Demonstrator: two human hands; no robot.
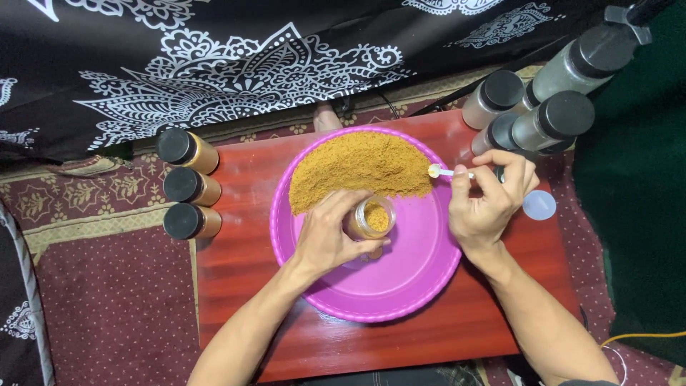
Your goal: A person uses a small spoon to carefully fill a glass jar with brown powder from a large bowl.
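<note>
Red tabletop (429, 336), pink basin (400, 286): left hand (329, 239) grips a part-filled jar (373, 218); right hand (489, 200) pinches a spoon (443, 171) just beyond. A tilted jar could spill powder (357, 168).

Home setting, floor-level workspace: a low red wooden board (457, 314) lies on a patterned maroon carpet (107, 300), with a black-and-white printed cloth (214, 64) hanging behind it. A pink basin (400, 286) of brown powder (357, 168), capped filled jars (189, 186) at one side and empty bottles (543, 107) at the other indicate small-scale domestic packing rather than a shop or factory.
</note>
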